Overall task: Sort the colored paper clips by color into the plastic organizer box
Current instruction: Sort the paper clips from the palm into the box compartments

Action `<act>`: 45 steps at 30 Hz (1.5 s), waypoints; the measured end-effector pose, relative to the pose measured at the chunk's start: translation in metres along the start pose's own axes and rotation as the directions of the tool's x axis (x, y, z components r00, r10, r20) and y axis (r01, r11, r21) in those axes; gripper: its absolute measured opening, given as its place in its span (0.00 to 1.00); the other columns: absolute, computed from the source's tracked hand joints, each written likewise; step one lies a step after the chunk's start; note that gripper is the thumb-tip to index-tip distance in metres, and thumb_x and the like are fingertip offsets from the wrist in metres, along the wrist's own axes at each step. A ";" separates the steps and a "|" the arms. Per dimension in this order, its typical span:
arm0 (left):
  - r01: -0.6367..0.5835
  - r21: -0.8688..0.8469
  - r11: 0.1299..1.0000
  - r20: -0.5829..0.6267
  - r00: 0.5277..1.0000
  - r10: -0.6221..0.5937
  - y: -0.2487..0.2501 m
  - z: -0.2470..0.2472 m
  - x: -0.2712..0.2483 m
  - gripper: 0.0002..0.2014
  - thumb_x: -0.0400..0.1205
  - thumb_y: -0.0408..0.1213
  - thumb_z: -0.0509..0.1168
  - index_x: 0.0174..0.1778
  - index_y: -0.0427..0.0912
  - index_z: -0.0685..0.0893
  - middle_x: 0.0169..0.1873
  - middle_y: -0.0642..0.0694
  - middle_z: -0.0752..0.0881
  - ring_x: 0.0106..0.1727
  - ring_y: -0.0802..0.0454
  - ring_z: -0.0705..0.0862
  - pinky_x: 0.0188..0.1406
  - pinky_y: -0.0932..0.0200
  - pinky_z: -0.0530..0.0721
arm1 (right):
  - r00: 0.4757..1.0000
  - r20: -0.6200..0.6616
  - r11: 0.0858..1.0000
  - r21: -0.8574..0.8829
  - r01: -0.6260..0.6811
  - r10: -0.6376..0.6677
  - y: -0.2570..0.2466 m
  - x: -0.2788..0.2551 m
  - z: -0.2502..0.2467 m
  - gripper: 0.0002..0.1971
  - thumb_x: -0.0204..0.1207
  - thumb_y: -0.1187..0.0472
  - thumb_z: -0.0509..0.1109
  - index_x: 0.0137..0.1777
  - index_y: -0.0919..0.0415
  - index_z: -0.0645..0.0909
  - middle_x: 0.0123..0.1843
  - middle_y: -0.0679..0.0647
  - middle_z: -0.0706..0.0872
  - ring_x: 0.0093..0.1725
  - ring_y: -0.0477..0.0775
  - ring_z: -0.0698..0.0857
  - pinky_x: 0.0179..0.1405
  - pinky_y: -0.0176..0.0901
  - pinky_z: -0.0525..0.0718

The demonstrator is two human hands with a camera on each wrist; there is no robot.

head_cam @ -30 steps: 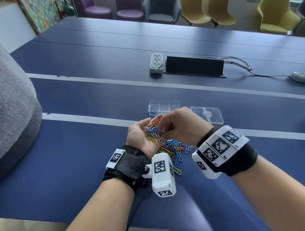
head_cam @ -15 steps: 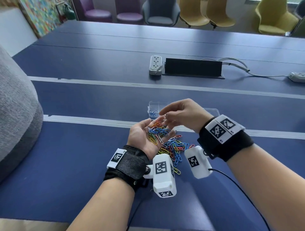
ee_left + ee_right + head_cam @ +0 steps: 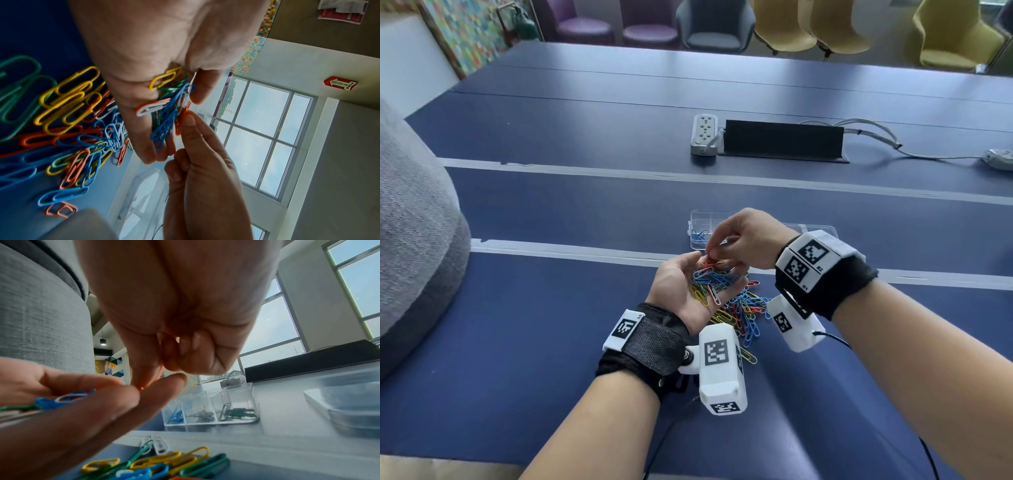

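My left hand (image 3: 676,287) lies palm up above the blue table, fingers relaxed, with a bunch of mixed colored paper clips (image 3: 714,279) in it. The thumb and forefinger of my right hand (image 3: 717,251) pinch a red-orange clip (image 3: 710,263) at the far end of that bunch; the left wrist view shows the same clip (image 3: 182,120). More clips lie in a pile (image 3: 743,311) on the table under both hands. Just beyond the hands stands the clear organizer box (image 3: 697,219), with blue clips (image 3: 176,416) in its left compartment and green clips (image 3: 236,413) in the right one.
The box's clear lid (image 3: 349,402) lies right of the box. A grey cushion (image 3: 410,257) bulges in at the left. Farther back on the table are a power strip (image 3: 703,133), a black cable box (image 3: 782,138) and cables (image 3: 876,137). Chairs line the far side.
Half a second ago my right hand hovered higher, over the box, with fingers out. It has come back down to the left palm and pinched a red-orange clip. The left hand stayed put.
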State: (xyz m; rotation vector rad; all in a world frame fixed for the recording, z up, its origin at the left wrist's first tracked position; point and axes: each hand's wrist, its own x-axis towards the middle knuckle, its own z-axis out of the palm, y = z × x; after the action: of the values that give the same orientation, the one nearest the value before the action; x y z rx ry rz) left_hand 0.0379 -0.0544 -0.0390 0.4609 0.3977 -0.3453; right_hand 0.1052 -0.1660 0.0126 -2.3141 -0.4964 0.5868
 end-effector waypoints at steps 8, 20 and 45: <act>-0.024 0.038 0.999 -0.015 1.000 0.025 0.002 0.001 0.000 0.20 0.85 0.37 0.49 0.50 0.27 0.83 0.45 0.30 0.87 0.49 0.34 0.86 0.54 0.41 0.83 | 0.994 -0.112 0.998 0.065 -0.005 0.012 -0.004 -0.001 -0.005 0.07 0.75 0.63 0.63 0.36 0.56 0.79 0.31 0.48 0.82 0.26 0.44 0.81 0.28 0.33 0.80; -0.047 0.076 0.996 -0.040 0.998 0.050 0.002 0.005 -0.001 0.16 0.84 0.34 0.53 0.50 0.27 0.83 0.44 0.32 0.88 0.49 0.37 0.86 0.55 0.43 0.84 | 0.995 -0.087 0.998 -0.037 0.052 -0.055 0.000 -0.004 -0.018 0.04 0.72 0.62 0.73 0.37 0.54 0.87 0.33 0.48 0.88 0.33 0.43 0.82 0.39 0.35 0.81; -0.014 -0.031 0.999 0.005 1.000 0.014 0.002 0.007 -0.004 0.20 0.79 0.30 0.48 0.53 0.27 0.83 0.52 0.29 0.85 0.63 0.31 0.81 0.55 0.36 0.82 | 0.984 0.101 0.921 0.350 -0.173 0.147 -0.005 -0.013 -0.012 0.14 0.75 0.52 0.70 0.32 0.57 0.75 0.21 0.47 0.73 0.14 0.40 0.69 0.14 0.30 0.58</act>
State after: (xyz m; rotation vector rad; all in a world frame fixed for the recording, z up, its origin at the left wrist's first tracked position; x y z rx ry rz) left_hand 0.0371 -0.0553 -0.0309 0.4321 0.3939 -0.3266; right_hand 0.1003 -0.1750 0.0278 -1.9996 -0.2096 0.7742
